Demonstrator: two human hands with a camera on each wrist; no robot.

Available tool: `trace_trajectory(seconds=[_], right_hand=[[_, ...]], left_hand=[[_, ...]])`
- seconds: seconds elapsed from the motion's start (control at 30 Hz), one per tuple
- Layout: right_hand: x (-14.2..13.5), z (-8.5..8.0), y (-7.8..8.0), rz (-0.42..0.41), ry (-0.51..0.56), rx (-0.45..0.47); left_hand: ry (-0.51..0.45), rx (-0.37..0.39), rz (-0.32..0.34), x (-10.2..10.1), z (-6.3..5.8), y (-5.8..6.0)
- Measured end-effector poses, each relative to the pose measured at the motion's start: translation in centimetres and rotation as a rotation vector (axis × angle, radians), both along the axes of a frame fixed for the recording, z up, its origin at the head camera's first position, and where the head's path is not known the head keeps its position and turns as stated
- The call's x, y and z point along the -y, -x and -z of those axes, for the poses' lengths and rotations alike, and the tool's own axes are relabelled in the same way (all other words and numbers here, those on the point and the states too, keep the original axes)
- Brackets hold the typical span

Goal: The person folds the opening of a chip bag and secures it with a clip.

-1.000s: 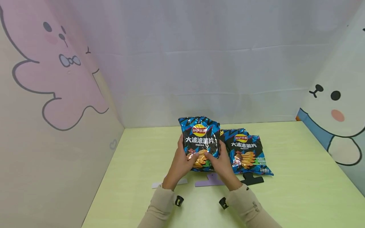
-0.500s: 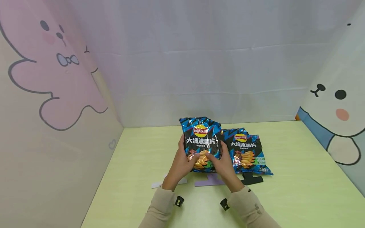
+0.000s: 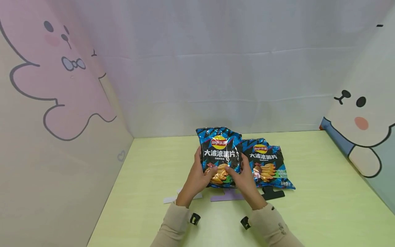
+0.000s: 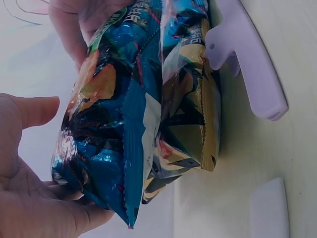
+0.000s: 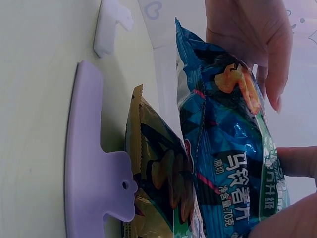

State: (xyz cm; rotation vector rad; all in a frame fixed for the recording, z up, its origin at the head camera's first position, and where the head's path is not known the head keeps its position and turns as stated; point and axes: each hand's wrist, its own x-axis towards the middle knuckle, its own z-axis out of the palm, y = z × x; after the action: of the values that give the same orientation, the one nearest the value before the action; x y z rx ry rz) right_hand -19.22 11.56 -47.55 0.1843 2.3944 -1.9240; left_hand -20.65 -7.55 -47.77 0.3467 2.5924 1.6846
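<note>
Both hands hold a blue-and-black bag of potato chips (image 3: 220, 147) upright, close over the table. My left hand (image 3: 197, 175) grips its left side and my right hand (image 3: 245, 178) its right, thumbs on the front of the lower half. In the left wrist view, the fingers of the left hand (image 4: 44, 198) curl under the bag's side. A gold-edged chip bag (image 5: 153, 173) is behind the held one in the wrist views, mostly hidden from the head view. At the right, partly overlapped, lies another blue chip bag (image 3: 266, 164).
A lilac bag clip (image 3: 228, 195) lies in front of the bags, with a white clip (image 3: 169, 199) left of it, partly behind the left wrist. On the right is a black clip (image 3: 273, 193). Curtain-like walls (image 3: 216, 85) enclose the yellow-green table (image 3: 321, 178).
Both hands and the held chip bag have shifted slightly to the right. The clips and the other blue bag stay in place.
</note>
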Motion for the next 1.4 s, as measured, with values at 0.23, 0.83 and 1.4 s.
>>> trace_trajectory(seconds=[0.23,0.83,1.4], right_hand=[[-0.2,-0.1,-0.2,0.013,0.0,0.001],[-1.5,0.1,-2.0,0.051,-0.042,0.071],[-2.3,0.0,-2.9,0.058,-0.049,0.085]], left_hand=[[-0.009,0.028,-0.003,-0.2,-0.3,-0.2],[0.023,0.019,0.028,-1.3,0.2,-1.2],[0.014,0.005,0.053,-1.9,0.0,-2.1]])
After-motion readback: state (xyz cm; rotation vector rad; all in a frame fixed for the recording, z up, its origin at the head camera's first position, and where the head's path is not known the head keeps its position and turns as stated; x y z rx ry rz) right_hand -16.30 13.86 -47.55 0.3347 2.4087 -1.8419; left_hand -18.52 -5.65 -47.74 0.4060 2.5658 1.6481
